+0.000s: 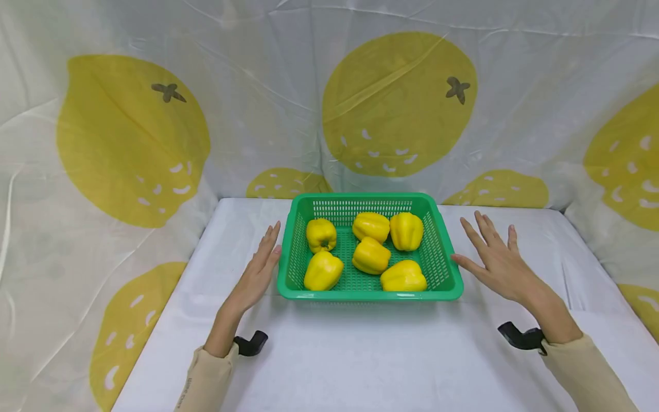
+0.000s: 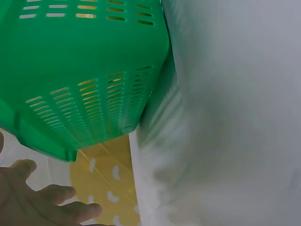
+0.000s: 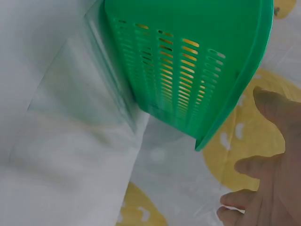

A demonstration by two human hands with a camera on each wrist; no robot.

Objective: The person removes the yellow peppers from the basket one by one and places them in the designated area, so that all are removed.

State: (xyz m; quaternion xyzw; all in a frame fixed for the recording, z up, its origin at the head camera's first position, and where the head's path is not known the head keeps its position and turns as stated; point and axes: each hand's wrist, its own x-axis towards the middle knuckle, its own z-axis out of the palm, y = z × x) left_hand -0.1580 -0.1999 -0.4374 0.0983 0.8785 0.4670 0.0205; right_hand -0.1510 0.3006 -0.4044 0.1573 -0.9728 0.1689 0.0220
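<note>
A green plastic basket with slotted walls stands on the white-covered table, with several yellow bell peppers lying inside it. My left hand is beside the basket's left side, fingers straight and thumb close to the rim. On the opposite side, my right hand is held with fingers spread, its thumb tip right at the rim. Neither hand holds anything. In the left wrist view the basket's slotted wall rises above my fingers. The right wrist view shows the other end wall near my thumb.
White cloth covers the table. Behind and at both sides hangs a pale curtain printed with large yellow lemons. A black strap mount sits on my left wrist, another mount on my right.
</note>
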